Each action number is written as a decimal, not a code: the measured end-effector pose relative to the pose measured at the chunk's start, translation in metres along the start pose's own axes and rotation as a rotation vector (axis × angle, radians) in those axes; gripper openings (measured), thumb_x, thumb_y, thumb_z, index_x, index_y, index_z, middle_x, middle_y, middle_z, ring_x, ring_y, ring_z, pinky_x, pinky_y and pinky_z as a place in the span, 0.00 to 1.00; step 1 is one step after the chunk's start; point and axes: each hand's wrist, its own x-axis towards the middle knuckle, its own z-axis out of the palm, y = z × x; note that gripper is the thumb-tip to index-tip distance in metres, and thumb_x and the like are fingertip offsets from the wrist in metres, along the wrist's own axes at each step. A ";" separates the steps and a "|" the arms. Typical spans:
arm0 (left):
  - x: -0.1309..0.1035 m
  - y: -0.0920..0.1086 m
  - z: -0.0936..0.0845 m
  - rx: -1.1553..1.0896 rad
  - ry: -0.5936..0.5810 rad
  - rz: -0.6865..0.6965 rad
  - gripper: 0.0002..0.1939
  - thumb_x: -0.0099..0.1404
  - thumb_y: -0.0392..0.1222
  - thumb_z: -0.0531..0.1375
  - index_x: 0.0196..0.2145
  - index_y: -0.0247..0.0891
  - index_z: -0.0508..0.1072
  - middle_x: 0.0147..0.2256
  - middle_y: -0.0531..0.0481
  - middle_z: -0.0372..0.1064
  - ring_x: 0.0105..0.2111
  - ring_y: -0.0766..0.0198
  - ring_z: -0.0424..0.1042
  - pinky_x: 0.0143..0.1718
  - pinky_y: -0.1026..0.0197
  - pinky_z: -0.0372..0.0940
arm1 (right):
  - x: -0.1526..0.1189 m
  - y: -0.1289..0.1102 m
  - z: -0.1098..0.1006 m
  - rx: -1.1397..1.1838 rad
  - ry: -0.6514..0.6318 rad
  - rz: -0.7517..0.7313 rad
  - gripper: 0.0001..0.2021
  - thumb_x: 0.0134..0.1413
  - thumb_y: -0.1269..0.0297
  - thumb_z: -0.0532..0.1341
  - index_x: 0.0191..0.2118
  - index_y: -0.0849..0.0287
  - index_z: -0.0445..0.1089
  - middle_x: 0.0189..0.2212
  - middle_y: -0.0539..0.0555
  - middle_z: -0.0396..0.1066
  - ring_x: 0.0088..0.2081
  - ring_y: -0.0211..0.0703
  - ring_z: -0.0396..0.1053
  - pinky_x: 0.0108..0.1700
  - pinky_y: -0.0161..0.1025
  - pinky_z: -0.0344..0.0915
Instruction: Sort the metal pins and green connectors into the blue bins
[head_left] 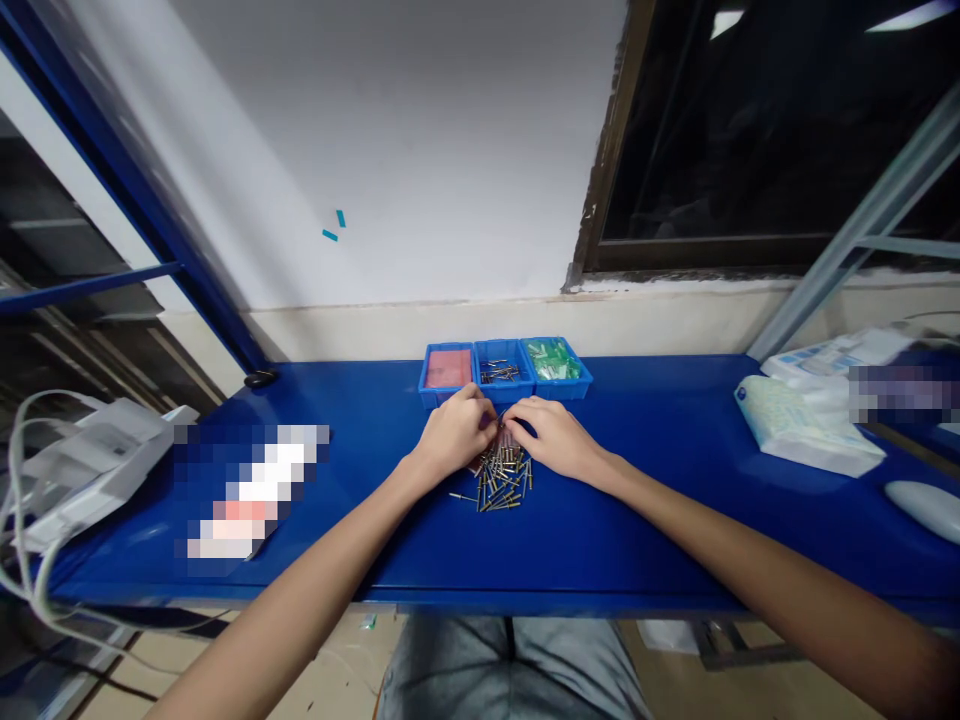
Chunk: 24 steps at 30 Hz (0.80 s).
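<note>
Both hands meet over a loose pile of metal rivets (501, 478) on the blue table. My left hand (459, 432) has its fingers curled and pressed together at the pile's far edge. Facing it, my right hand (553, 436) is closed too, thumb and forefinger pinched near the left fingertips. What lies between the fingertips is too small to make out. Just beyond the hands stand three joined blue bins: the left bin holds a pink stack (448, 368), the middle bin some rivets (499, 371), the right bin green-and-white packets (553, 358).
A white device with cables (112, 455) and a pixelated object (262, 490) lie at the left. At the right are a tissue pack (806, 425) and a white rounded object (926, 508). Shelf posts (187, 290) rise at both table ends.
</note>
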 end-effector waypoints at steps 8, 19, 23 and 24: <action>0.002 0.001 -0.005 -0.038 0.126 -0.011 0.05 0.62 0.39 0.59 0.36 0.38 0.73 0.36 0.47 0.72 0.34 0.59 0.72 0.29 0.62 0.62 | 0.000 -0.003 -0.003 0.084 0.142 0.000 0.10 0.64 0.70 0.54 0.46 0.58 0.71 0.41 0.56 0.74 0.45 0.46 0.70 0.49 0.44 0.65; 0.003 0.002 -0.009 -0.135 0.155 0.064 0.03 0.62 0.36 0.59 0.35 0.38 0.72 0.34 0.49 0.74 0.32 0.63 0.71 0.32 0.62 0.62 | -0.001 -0.006 -0.002 0.072 0.209 -0.036 0.07 0.64 0.69 0.55 0.41 0.57 0.71 0.38 0.55 0.73 0.43 0.46 0.70 0.48 0.44 0.66; 0.004 0.001 -0.009 -0.162 0.184 0.106 0.03 0.63 0.37 0.59 0.36 0.37 0.73 0.35 0.49 0.74 0.33 0.63 0.71 0.35 0.61 0.64 | -0.001 -0.008 0.000 0.064 0.209 -0.003 0.07 0.63 0.71 0.56 0.43 0.58 0.70 0.40 0.55 0.74 0.44 0.46 0.70 0.48 0.44 0.65; 0.004 0.001 -0.009 -0.159 0.190 0.107 0.03 0.64 0.37 0.59 0.36 0.37 0.73 0.35 0.49 0.74 0.33 0.63 0.71 0.35 0.61 0.63 | 0.000 -0.008 0.001 0.062 0.209 0.014 0.07 0.63 0.71 0.56 0.43 0.58 0.70 0.39 0.55 0.74 0.44 0.46 0.70 0.47 0.43 0.65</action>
